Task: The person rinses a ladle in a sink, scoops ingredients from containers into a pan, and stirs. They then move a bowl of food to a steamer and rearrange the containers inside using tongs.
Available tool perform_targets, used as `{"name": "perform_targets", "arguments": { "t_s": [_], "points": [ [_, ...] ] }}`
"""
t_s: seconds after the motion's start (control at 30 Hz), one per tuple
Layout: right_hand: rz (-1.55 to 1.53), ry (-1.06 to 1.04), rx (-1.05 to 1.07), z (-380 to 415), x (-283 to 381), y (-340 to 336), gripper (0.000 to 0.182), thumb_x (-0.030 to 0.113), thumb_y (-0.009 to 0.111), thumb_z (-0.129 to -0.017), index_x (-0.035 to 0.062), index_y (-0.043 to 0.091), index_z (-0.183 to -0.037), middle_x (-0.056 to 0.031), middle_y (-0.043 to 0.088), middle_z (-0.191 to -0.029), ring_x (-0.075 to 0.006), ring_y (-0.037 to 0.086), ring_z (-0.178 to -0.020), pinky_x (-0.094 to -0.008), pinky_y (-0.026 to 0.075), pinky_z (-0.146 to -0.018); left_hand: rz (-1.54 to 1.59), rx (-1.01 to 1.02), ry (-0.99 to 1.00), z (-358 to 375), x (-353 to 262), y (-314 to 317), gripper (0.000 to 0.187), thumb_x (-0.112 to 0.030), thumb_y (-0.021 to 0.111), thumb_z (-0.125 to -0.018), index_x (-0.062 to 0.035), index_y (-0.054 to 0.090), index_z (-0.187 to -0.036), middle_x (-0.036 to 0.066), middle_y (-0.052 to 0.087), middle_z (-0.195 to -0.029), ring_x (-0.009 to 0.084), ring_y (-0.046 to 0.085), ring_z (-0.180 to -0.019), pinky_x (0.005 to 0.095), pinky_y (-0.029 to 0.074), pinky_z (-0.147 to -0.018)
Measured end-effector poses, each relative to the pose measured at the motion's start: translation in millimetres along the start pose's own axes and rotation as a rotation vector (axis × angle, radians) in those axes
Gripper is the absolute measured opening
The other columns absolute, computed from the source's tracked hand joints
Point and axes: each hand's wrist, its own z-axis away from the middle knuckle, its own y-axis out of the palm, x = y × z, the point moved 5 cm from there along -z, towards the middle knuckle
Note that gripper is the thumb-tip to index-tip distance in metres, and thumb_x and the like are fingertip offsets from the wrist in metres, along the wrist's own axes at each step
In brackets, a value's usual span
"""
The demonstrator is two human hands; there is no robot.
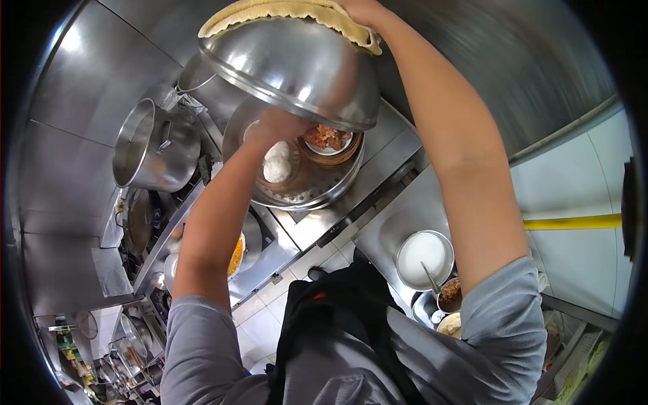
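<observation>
A domed metal lid point(290, 57) is raised and tilted over a round metal steamer point(304, 202). My right hand point(361, 10) grips it at the top of the view, beside a folded yellow cloth point(270, 10) lying along the lid; its fingertips are cut off. Under the lid's lower rim, my left hand point(280, 125) reaches into the steamer, its fingers hidden. White buns point(277, 164) sit just below that hand. To their right, a small dish of reddish-brown food point(329, 137) rests in a round bamboo basket point(337, 159).
A tall metal pot point(158, 152) stands left of the steamer. On the right counter are a bowl of white contents point(425, 256) with a spoon, and a small container of brown food point(450, 295). An orange-filled pan point(236, 255) shows beyond my left forearm.
</observation>
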Motion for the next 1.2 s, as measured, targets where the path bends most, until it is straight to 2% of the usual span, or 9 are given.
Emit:
{"name": "perform_targets", "arguments": {
  "t_s": [0.1, 0.2, 0.57, 0.63, 0.7, 0.77, 0.87, 1.03, 1.2],
  "points": [
    [-0.026, -0.029, -0.020, 3, 3, 0, 0.040, 0.035, 0.054, -0.097, 0.0019, 0.070, -0.113, -0.0209, 0.069, -0.116, -0.0323, 0.066, -0.106, -0.0415, 0.048, -0.091, -0.017, 0.035, 0.103, -2, -6, 6, 0.052, -0.054, 0.059, -0.088, -0.0149, 0.067, -0.121, 0.016, 0.064, -0.127, 0.0356, 0.058, -0.120, 0.0460, 0.042, -0.106],
    [-0.079, 0.017, 0.014, 20, 15, -4, 0.040, 0.034, 0.053, -0.097, 0.0019, 0.070, -0.113, -0.0213, 0.068, -0.116, -0.0324, 0.066, -0.107, -0.0415, 0.048, -0.091, -0.134, -0.195, 0.088, -9, 5, 34, 0.053, -0.053, 0.062, -0.086, -0.0123, 0.067, -0.120, 0.019, 0.063, -0.127, 0.0356, 0.051, -0.128, 0.0457, 0.034, -0.113],
    [-0.120, 0.088, 0.048, 25, 27, -5, 0.043, 0.038, 0.057, -0.095, -0.0001, 0.071, -0.110, -0.0209, 0.071, -0.109, -0.0267, 0.068, -0.097, -0.0394, 0.049, -0.086, -0.017, 0.214, -0.070, -20, 14, 39, 0.066, -0.047, 0.067, -0.081, -0.0194, 0.053, -0.140, 0.012, 0.036, -0.156, 0.0380, 0.026, -0.145, 0.0498, 0.023, -0.119],
    [-0.112, 0.070, 0.042, 26, 33, -5, 0.043, 0.038, 0.057, -0.095, -0.0001, 0.071, -0.110, -0.0207, 0.072, -0.108, -0.0260, 0.068, -0.097, -0.0391, 0.049, -0.086, -0.200, -0.337, 0.093, -12, -5, 16, 0.057, -0.045, 0.065, -0.082, -0.0198, 0.060, -0.133, 0.013, 0.047, -0.148, 0.0327, 0.038, -0.140, 0.0485, 0.027, -0.117],
    [-0.106, 0.066, 0.032, 22, 27, -3, 0.043, 0.038, 0.057, -0.095, 0.0000, 0.071, -0.110, -0.0206, 0.072, -0.108, -0.0252, 0.068, -0.096, -0.0389, 0.049, -0.085, -0.280, -0.294, 0.095, -5, -5, 14, 0.052, -0.042, 0.062, -0.085, -0.0232, 0.059, -0.133, 0.013, 0.049, -0.146, 0.0286, 0.043, -0.137, 0.0464, 0.029, -0.116],
    [0.047, -0.053, -0.008, 4, 15, 2, 0.044, 0.039, 0.058, -0.095, 0.0001, 0.071, -0.110, -0.0194, 0.072, -0.105, -0.0230, 0.067, -0.093, -0.0382, 0.049, -0.084, -0.312, -0.687, 0.149, 8, -7, -9, 0.041, -0.031, 0.061, -0.085, -0.0187, 0.065, -0.124, 0.013, 0.061, -0.132, 0.0285, 0.054, -0.126, 0.0466, 0.037, -0.109],
    [-0.158, 0.078, 0.068, 19, 20, -4, 0.044, 0.040, 0.060, -0.094, -0.0001, 0.072, -0.107, -0.0179, 0.073, -0.100, -0.0211, 0.067, -0.088, -0.0378, 0.050, -0.082, -0.357, -0.292, 0.047, 15, 14, -21, 0.027, -0.019, 0.060, -0.083, -0.0124, 0.072, -0.106, 0.010, 0.072, -0.107, 0.0283, 0.066, -0.107, 0.0464, 0.045, -0.097],
    [-0.061, 0.062, 0.053, 27, 30, -13, 0.042, 0.038, 0.063, -0.092, -0.0014, 0.072, -0.103, -0.0156, 0.073, -0.094, -0.0202, 0.066, -0.081, -0.0371, 0.050, -0.076, -0.304, -0.132, -0.032, 97, 10, -84, 0.015, -0.017, 0.060, -0.082, -0.0077, 0.073, -0.084, 0.012, 0.072, -0.083, 0.0295, 0.071, -0.083, 0.0414, 0.053, -0.075],
    [-0.259, 0.164, 0.057, 26, 22, -10, 0.032, 0.031, 0.066, -0.092, 0.0031, 0.075, -0.103, -0.0070, 0.074, -0.095, -0.0179, 0.064, -0.081, -0.0371, 0.050, -0.074, 0.644, 0.008, -0.118, 217, -15, -102, 0.025, -0.022, 0.065, -0.092, -0.0018, 0.062, -0.077, 0.014, 0.057, -0.064, 0.0256, 0.054, -0.058, 0.0375, 0.042, -0.056]
  ]
}}
